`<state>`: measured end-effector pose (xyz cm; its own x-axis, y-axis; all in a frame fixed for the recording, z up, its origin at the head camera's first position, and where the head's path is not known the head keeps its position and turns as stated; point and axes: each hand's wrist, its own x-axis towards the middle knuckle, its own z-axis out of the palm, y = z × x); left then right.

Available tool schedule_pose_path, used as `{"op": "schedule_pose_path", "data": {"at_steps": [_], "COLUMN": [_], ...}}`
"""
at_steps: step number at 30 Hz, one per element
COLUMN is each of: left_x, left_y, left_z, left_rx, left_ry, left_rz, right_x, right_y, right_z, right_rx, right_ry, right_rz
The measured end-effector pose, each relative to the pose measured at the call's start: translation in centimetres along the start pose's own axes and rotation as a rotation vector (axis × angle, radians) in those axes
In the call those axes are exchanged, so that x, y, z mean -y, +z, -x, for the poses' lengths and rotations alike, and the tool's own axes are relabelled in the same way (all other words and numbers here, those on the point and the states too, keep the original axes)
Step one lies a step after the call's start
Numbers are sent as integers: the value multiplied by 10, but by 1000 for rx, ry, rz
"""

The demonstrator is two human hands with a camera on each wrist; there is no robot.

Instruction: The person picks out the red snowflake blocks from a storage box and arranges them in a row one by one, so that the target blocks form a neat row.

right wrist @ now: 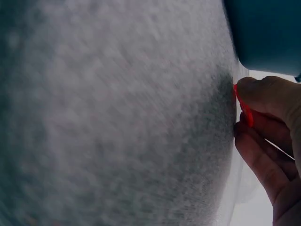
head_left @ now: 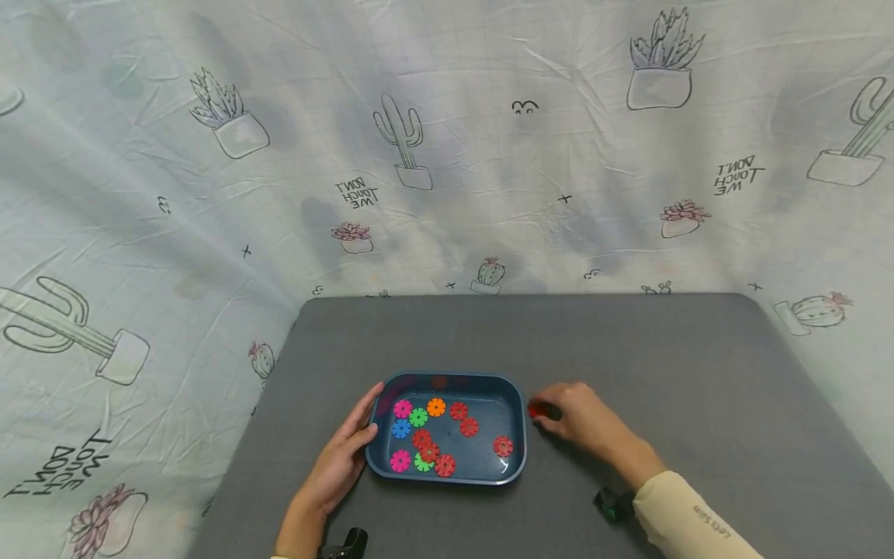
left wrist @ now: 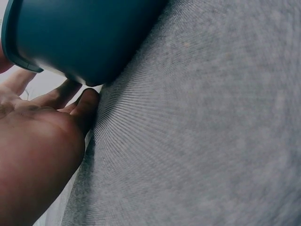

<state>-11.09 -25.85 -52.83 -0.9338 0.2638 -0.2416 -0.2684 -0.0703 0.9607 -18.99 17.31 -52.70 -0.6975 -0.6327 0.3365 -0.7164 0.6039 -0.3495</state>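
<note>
At the left end of the blue tray (head_left: 492, 407), the left hand (head_left: 335, 462) has its thumb on the rim and its fingers along the outside wall, so it holds the tray. Inside, on the tray's left side, lie pink pieces (head_left: 400, 460), a blue piece (head_left: 401, 428), green pieces (head_left: 418, 417) and an orange piece (head_left: 436, 407). Red pieces (head_left: 469, 427) lie around the tray's middle, with one alone near its right end. Just outside that end, the right hand (head_left: 583, 419) pinches the held red piece (head_left: 534, 410) between thumb and fingers, low by the grey table (head_left: 615, 341). I cannot tell if it touches the table.

That thin piece could slip, I think, if the pinch is loose. Going over too low, the hand could bump the tray's right wall and make pieces slide. The rim goes all round the tray, so the way in is from above. Behind the tray is plenty of room. The table's left edge is closer to the tray than its right edge.
</note>
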Motion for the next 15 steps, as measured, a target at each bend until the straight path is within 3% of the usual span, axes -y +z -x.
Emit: {"op": "schedule_pose_path", "data": {"at_steps": [7, 11, 15], "left_x": [-1, -1, -2], "left_y": [0, 1, 1], "left_z": [1, 1, 1], "left_rx": [-6, -9, -8], "left_ry": [-4, -1, -5], "left_rz": [-11, -15, -17], "right_x": [5, 6, 5], "right_y": [2, 0, -4], "right_z": [0, 1, 5], "right_rx": [-8, -7, -55], "right_ry": [-20, -7, 23], "right_rz": [60, 42, 2]}}
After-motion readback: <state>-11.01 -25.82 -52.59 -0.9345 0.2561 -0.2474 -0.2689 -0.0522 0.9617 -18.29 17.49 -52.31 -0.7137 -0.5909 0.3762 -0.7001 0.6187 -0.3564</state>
